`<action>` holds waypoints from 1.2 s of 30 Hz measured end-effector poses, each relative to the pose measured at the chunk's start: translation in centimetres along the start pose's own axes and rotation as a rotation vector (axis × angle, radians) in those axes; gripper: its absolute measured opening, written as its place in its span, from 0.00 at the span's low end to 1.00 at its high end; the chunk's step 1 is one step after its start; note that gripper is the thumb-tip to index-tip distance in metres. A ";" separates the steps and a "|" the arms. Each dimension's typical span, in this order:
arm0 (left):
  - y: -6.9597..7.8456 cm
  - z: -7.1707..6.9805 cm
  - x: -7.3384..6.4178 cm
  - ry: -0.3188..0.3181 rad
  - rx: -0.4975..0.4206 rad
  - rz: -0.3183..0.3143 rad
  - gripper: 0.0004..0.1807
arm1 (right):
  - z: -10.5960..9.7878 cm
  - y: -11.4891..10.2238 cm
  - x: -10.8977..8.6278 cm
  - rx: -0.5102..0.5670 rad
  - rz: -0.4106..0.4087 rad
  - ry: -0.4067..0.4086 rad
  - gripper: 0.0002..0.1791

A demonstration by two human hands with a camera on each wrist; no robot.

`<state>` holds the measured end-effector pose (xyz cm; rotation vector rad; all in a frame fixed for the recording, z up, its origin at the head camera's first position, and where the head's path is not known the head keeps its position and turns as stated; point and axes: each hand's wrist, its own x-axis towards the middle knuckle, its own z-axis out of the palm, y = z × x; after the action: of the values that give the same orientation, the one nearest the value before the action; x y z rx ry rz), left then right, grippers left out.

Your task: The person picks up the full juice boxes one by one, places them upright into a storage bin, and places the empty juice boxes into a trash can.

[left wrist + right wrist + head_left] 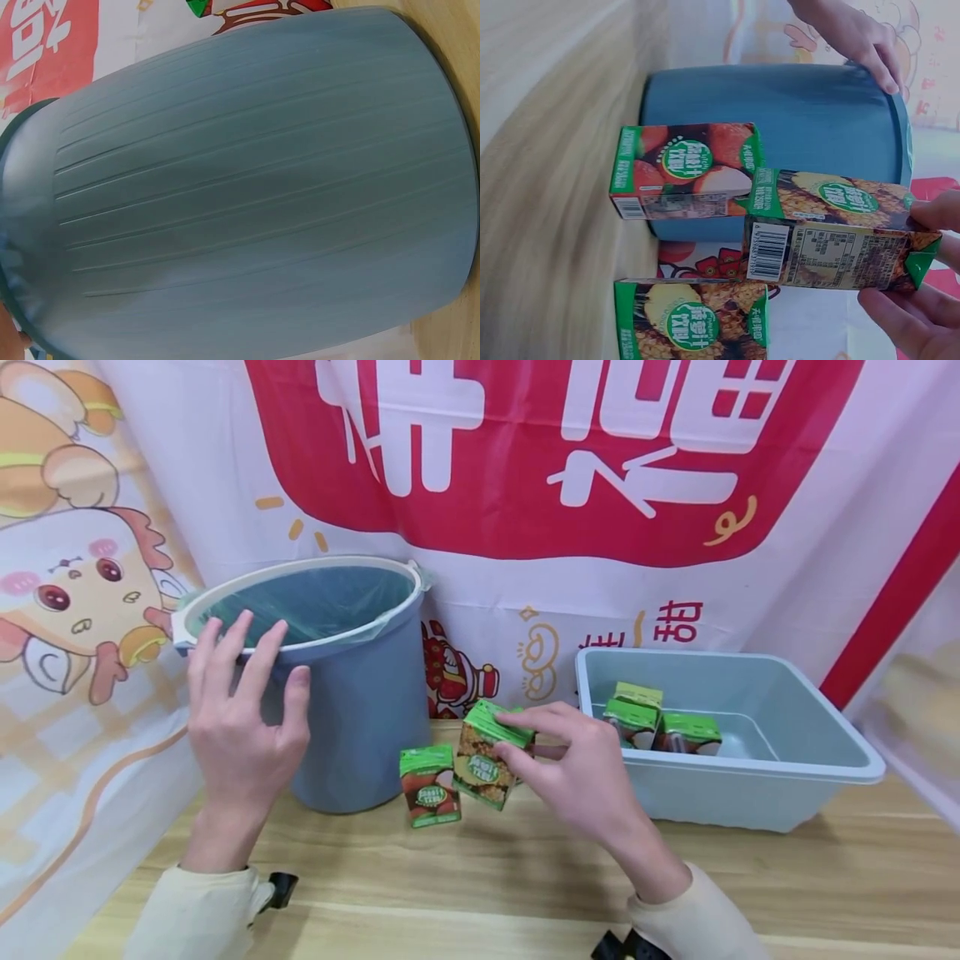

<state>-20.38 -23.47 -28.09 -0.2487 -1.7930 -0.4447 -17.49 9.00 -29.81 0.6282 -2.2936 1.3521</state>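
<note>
My right hand pinches a pineapple juice carton near its green top, thumb on one side and fingers on the other. The carton is tilted, clear of the table in the right wrist view. Just left of it a juice carton with red fruit stands upright. Another pineapple juice carton stands close by, mostly hidden behind the held one in the head view. My left hand is at the near rim of a blue trash bin, fingers extended; the right wrist view shows its fingertips on the rim.
A clear plastic liner covers the bin's inside. On the right stands a light blue tub holding several juice cartons at its left end. A printed cloth hangs behind everything, above the wooden table.
</note>
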 end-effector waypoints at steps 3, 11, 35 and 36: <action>0.0 0.0 0.1 0.008 -0.001 0.006 0.28 | -0.3 0.0 0.2 0.049 -0.020 0.021 0.16; 0.1 0.2 0.0 0.030 -0.005 0.007 0.28 | -1.2 -0.6 1.9 0.111 -0.053 0.050 0.17; 0.1 0.4 0.0 0.048 -0.017 0.021 0.28 | -1.8 -5.5 8.6 0.299 -0.234 0.197 0.21; 0.1 0.4 0.0 0.047 -0.015 0.022 0.28 | -1.8 -5.7 8.8 0.320 -0.241 0.205 0.21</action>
<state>-20.66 -23.25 -28.20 -0.2666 -1.7404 -0.4455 -21.23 6.57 -20.19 0.7961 -1.7937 1.5942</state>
